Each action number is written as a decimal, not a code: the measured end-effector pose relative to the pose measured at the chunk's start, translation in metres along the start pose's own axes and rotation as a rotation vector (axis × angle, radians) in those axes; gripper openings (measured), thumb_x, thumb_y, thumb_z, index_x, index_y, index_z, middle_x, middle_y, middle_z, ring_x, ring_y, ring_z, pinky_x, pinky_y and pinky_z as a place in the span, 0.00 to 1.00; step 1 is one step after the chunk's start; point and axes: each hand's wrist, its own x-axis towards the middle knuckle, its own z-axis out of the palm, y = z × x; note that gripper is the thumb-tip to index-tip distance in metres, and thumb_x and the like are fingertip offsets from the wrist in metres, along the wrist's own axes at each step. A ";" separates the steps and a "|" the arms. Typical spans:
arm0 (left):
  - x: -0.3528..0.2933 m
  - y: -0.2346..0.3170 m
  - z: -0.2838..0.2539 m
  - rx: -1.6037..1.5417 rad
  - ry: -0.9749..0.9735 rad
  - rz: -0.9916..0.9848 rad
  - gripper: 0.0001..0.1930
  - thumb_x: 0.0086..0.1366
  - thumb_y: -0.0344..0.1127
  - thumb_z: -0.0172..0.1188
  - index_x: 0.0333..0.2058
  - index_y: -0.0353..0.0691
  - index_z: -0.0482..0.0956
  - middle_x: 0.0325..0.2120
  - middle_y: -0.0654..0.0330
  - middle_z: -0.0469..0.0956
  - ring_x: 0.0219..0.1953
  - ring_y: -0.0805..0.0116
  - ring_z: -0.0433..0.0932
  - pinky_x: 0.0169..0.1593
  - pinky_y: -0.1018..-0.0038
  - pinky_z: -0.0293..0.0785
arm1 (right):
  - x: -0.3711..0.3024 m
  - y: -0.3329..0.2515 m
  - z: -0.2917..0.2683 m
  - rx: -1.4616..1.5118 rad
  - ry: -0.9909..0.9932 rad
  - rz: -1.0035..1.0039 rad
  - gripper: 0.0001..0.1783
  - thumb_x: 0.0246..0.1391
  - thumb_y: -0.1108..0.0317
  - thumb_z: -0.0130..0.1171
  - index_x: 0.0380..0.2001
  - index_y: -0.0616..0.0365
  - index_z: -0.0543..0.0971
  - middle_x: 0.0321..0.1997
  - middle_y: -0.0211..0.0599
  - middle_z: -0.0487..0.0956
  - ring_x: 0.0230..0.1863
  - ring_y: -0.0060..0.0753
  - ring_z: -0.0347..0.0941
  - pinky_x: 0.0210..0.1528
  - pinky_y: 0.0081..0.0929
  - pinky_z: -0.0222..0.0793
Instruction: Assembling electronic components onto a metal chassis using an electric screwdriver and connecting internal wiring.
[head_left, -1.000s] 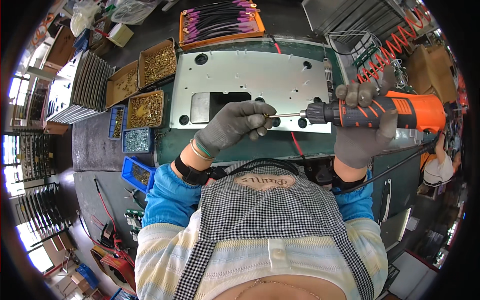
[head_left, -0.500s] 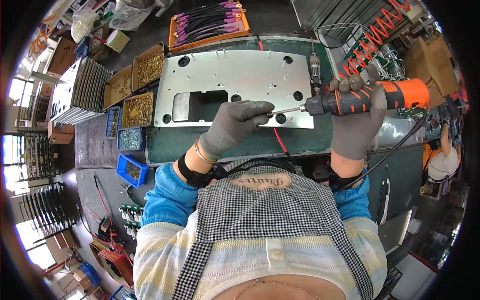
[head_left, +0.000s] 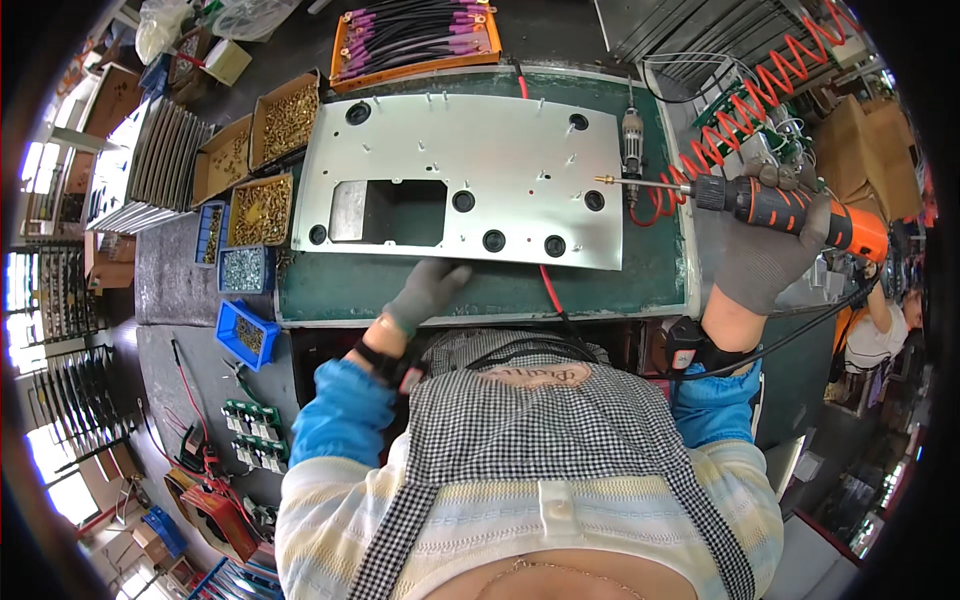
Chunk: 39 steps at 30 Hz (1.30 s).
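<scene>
My right hand (head_left: 785,240), in a grey work glove, is closed around an orange and black power screwdriver (head_left: 775,205). Its long bit points left over the right end of a pale metal panel (head_left: 500,140), with a small brass-coloured fastener (head_left: 605,180) at the tip. The panel lies on the green bench mat and has a rectangular cutout, upright studs and several black round grommets. My left hand (head_left: 430,292), gloved too, is at the panel's front edge below the cutout, fingers partly spread and nothing visible in them; whether it touches the edge I cannot tell.
Trays of brass fasteners (head_left: 262,210) and blue bins (head_left: 247,335) stand to the left. An orange tray of black cables (head_left: 415,55) is at the back. Right of the panel lies another slim driver (head_left: 632,140), beside a coiled red hose (head_left: 745,115). Another person (head_left: 880,330) is at far right.
My left hand has left the screwdriver's bit and moved down-left to the panel's front edge. The screwdriver has shifted right in my right hand, and the brass-coloured fastener now shows at its tip.
</scene>
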 end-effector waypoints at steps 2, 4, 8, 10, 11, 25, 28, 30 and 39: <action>0.036 -0.010 0.020 0.471 0.120 0.253 0.17 0.59 0.29 0.55 0.48 0.35 0.73 0.43 0.51 0.76 0.48 0.58 0.74 0.52 0.67 0.68 | -0.004 -0.003 -0.003 -0.044 -0.068 0.009 0.17 0.54 0.58 0.56 0.40 0.60 0.71 0.30 0.40 0.72 0.34 0.39 0.69 0.48 0.43 0.67; 0.068 -0.013 0.031 0.496 0.164 0.318 0.17 0.59 0.29 0.55 0.48 0.35 0.73 0.43 0.51 0.76 0.48 0.58 0.74 0.52 0.67 0.69 | -0.011 -0.006 -0.005 -0.105 -0.094 -0.044 0.18 0.54 0.59 0.56 0.41 0.62 0.71 0.31 0.41 0.72 0.34 0.38 0.70 0.48 0.43 0.66; 0.099 -0.015 0.034 0.228 0.132 0.401 0.17 0.59 0.29 0.55 0.48 0.35 0.73 0.43 0.51 0.76 0.49 0.58 0.74 0.52 0.67 0.69 | -0.020 -0.019 -0.007 -0.234 -0.114 -0.022 0.18 0.53 0.61 0.58 0.43 0.60 0.70 0.31 0.40 0.73 0.36 0.38 0.71 0.49 0.43 0.66; 0.103 -0.019 0.036 0.138 0.100 0.416 0.17 0.59 0.29 0.55 0.48 0.35 0.73 0.44 0.51 0.76 0.49 0.58 0.74 0.52 0.67 0.69 | -0.024 -0.025 -0.009 -0.331 -0.049 -0.069 0.19 0.53 0.60 0.58 0.44 0.60 0.70 0.31 0.39 0.73 0.36 0.39 0.71 0.50 0.43 0.66; 0.105 -0.021 0.038 0.106 0.084 0.422 0.17 0.59 0.29 0.55 0.49 0.35 0.73 0.44 0.51 0.76 0.49 0.58 0.74 0.52 0.66 0.69 | -0.026 -0.027 -0.009 -0.363 0.027 -0.091 0.20 0.53 0.60 0.59 0.44 0.62 0.70 0.31 0.38 0.73 0.36 0.39 0.71 0.50 0.42 0.66; 0.094 -0.031 0.039 -0.043 -0.037 0.441 0.18 0.59 0.29 0.54 0.49 0.36 0.72 0.45 0.52 0.76 0.49 0.58 0.73 0.52 0.66 0.69 | -0.027 0.010 -0.005 -0.357 -0.037 -0.022 0.22 0.56 0.58 0.54 0.49 0.62 0.69 0.35 0.44 0.75 0.38 0.41 0.71 0.52 0.45 0.64; 0.091 -0.033 0.038 -0.035 -0.035 0.453 0.18 0.59 0.29 0.54 0.49 0.36 0.72 0.45 0.52 0.75 0.49 0.58 0.73 0.52 0.66 0.69 | -0.027 0.019 -0.003 -0.392 -0.037 -0.015 0.22 0.53 0.60 0.58 0.44 0.64 0.68 0.33 0.40 0.73 0.39 0.38 0.69 0.54 0.44 0.61; 0.089 -0.033 0.039 -0.037 -0.032 0.457 0.18 0.60 0.29 0.54 0.49 0.36 0.72 0.45 0.52 0.75 0.50 0.58 0.73 0.53 0.66 0.69 | -0.027 0.025 -0.001 -0.373 -0.059 0.003 0.23 0.53 0.59 0.57 0.46 0.64 0.68 0.34 0.40 0.73 0.39 0.38 0.69 0.54 0.44 0.61; 0.083 -0.034 0.042 -0.019 -0.028 0.476 0.18 0.60 0.29 0.54 0.50 0.36 0.72 0.45 0.52 0.75 0.50 0.58 0.73 0.53 0.66 0.69 | -0.029 0.056 0.007 -0.481 -0.081 -0.051 0.27 0.57 0.59 0.51 0.56 0.60 0.63 0.34 0.40 0.73 0.38 0.37 0.69 0.51 0.46 0.63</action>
